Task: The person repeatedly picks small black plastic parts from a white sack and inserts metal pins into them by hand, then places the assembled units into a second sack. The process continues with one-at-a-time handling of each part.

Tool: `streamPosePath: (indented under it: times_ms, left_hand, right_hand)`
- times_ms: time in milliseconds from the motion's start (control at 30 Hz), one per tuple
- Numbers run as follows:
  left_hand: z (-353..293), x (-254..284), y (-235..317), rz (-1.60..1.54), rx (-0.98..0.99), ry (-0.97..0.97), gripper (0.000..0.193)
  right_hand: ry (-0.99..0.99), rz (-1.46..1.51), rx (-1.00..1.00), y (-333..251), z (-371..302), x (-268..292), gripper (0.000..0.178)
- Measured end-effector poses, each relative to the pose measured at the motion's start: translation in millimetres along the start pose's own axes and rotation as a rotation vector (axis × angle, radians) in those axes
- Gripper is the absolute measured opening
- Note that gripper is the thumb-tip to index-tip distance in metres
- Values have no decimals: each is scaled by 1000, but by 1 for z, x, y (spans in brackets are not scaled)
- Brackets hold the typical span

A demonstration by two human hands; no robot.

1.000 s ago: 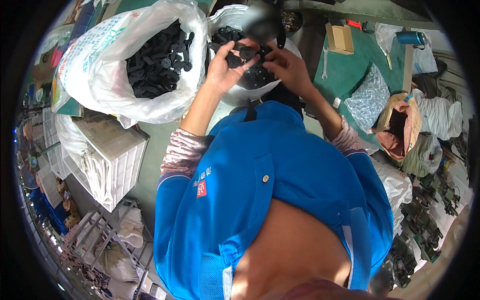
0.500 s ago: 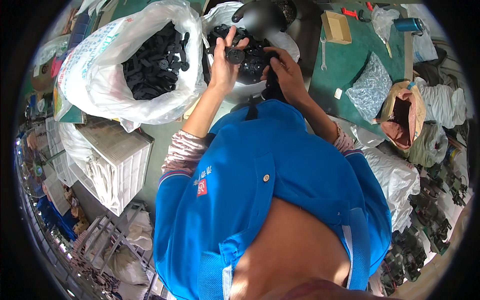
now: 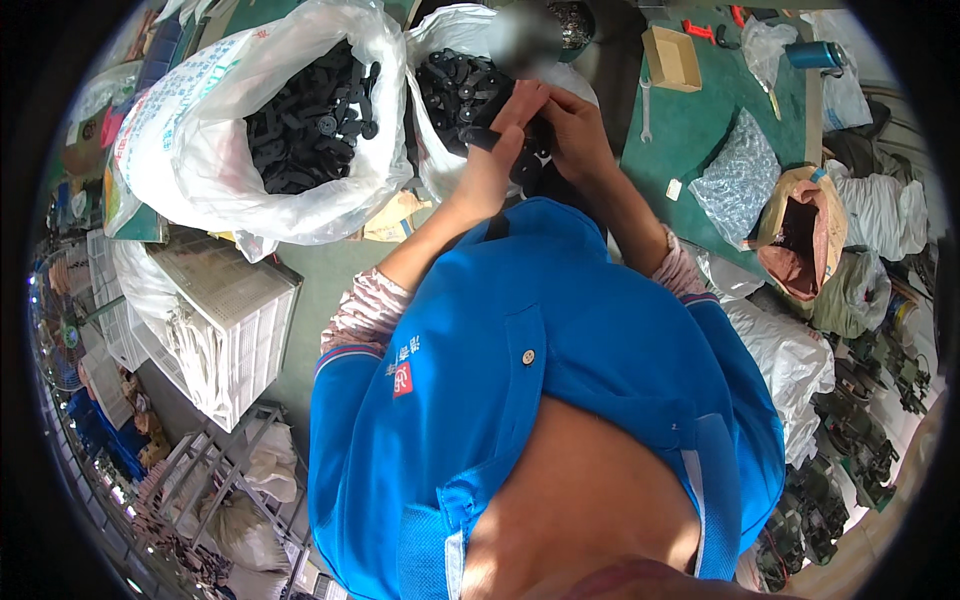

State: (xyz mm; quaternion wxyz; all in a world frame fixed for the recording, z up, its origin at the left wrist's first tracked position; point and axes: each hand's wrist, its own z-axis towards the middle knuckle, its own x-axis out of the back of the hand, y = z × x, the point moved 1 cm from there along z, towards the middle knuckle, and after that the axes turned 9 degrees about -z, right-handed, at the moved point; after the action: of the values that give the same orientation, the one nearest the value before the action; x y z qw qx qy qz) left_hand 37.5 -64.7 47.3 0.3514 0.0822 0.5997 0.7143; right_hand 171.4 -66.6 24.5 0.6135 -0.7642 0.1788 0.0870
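Note:
My left hand [image 3: 498, 150] and my right hand [image 3: 578, 128] meet over the right-hand white bag [image 3: 425, 150]. A black plastic part [image 3: 480, 137] with a flat arm sticks out at the thumb side of my left hand, whose fingers are closed round it. The fingertips of my right hand pinch together against the left fingers; what lies between them is hidden. Just below both hands more black round parts [image 3: 527, 165] show, and I cannot tell whether they are held. Loose black parts [image 3: 458, 88] fill the bag behind.
To the left a large white woven bag [image 3: 190, 140] stands open, full of black parts [image 3: 312, 125]. The green table [image 3: 665, 140] on the right carries a cardboard box [image 3: 672, 58], a wrench [image 3: 646, 110] and a clear bubble bag [image 3: 738, 180]. A white crate [image 3: 245, 350] stands lower left.
My left hand has moved right and turned over, bringing its black part down and its fingers against my right hand. The right hand has shifted slightly, its fingertips now together with the left.

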Motion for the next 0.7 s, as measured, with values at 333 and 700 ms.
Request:
streamPosePath:
  times_ms: [333, 700]
  left_hand:
    - [15, 27, 19, 315, -42, 346, 51]
    - [10, 44, 3, -19, 369, 215, 32]
  right_hand:
    - [58, -327, 197, -60, 15, 2, 28]
    - [100, -556, 408, -87, 30, -3, 19]
